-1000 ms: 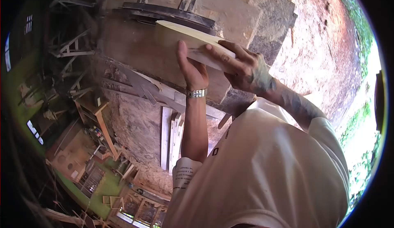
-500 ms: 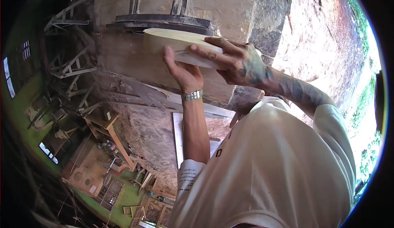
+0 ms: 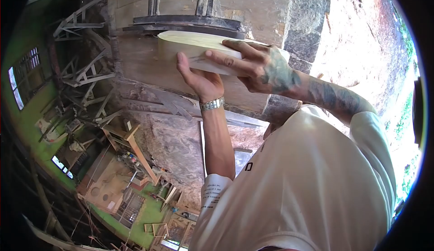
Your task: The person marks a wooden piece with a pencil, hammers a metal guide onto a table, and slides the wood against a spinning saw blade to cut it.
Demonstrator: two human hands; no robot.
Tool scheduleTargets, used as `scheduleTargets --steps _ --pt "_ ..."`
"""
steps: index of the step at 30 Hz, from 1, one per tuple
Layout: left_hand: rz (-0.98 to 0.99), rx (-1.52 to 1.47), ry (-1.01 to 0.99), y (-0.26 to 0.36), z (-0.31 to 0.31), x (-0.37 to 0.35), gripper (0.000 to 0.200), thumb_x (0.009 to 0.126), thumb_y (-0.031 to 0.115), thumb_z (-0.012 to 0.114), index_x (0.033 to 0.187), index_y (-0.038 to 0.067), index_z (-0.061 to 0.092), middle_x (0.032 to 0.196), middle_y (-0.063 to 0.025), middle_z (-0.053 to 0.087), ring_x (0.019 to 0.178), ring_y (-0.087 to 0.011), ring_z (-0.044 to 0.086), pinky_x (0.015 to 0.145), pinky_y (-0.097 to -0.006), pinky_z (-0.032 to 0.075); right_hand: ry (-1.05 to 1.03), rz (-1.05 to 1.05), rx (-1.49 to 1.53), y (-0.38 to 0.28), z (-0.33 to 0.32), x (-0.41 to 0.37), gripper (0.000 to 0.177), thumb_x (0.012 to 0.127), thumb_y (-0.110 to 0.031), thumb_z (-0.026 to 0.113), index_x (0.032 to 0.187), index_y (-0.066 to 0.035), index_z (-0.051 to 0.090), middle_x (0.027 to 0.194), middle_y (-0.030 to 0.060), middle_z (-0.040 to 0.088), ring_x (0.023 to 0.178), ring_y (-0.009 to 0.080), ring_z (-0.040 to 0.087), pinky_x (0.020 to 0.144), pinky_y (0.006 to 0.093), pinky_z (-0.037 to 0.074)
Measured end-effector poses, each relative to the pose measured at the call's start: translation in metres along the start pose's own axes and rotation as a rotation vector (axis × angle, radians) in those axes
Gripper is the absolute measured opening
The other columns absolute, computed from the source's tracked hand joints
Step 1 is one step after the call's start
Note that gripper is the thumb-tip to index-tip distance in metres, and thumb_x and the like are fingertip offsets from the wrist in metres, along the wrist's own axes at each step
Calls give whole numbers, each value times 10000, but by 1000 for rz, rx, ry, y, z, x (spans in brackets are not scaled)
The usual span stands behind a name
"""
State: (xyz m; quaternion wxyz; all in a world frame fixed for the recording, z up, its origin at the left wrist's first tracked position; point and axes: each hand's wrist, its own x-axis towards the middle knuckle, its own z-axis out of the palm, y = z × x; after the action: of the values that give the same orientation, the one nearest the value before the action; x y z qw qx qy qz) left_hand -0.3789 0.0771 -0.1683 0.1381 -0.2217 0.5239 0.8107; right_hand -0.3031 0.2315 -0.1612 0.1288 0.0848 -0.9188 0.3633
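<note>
both hands are gripping a pale wooden board (image 3: pixel 190 47) against a worn bench (image 3: pixel 140 65)

nearest, a white t-shirt (image 3: pixel 307 187) is filling the lower right. the left hand (image 3: pixel 203 81), wearing a metal wristband (image 3: pixel 212 104), is cupping the board's lower edge from beneath, while the tattooed right hand (image 3: pixel 264 70) is clamping it from the side, its fingers (image 3: pixel 226 62) lying closed across the face. beyond the board, a dark curved metal rail (image 3: pixel 190 22) is sitting just beside its far edge.

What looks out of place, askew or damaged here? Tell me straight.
Nothing much stands out. The pale wood block looks whole, gripped by the left hand and the right hand. Only the wooden frames at the left lie in a jumble.
</note>
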Motion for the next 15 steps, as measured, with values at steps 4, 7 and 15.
scheduleTargets --steps 4,7,15 --pt "13 13 9 5 1 5 782 945 611 570 1473 48 444 1390 -127 548 1273 -261 561 1058 -408 479 15 -12 -17 0 4 6 831 734 -84 755 1493 -343 536 1266 118 651 939 263 735 667 339 661" --pt "22 11 1 9 0 9 778 946 613 566 1470 51 447 1379 -126 553 1267 -262 564 1053 -409 483 25 -8 11 1 13 10 843 740 -87 749 1508 -344 516 1270 118 649 945 260 735 663 335 661" --pt "43 61 20 18 -7 22 781 950 623 549 1472 50 446 1396 -132 543 1271 -263 561 1059 -409 477 54 -18 3 1 27 21 867 738 -82 761 1515 -363 498 1297 119 641 956 268 743 652 329 665"
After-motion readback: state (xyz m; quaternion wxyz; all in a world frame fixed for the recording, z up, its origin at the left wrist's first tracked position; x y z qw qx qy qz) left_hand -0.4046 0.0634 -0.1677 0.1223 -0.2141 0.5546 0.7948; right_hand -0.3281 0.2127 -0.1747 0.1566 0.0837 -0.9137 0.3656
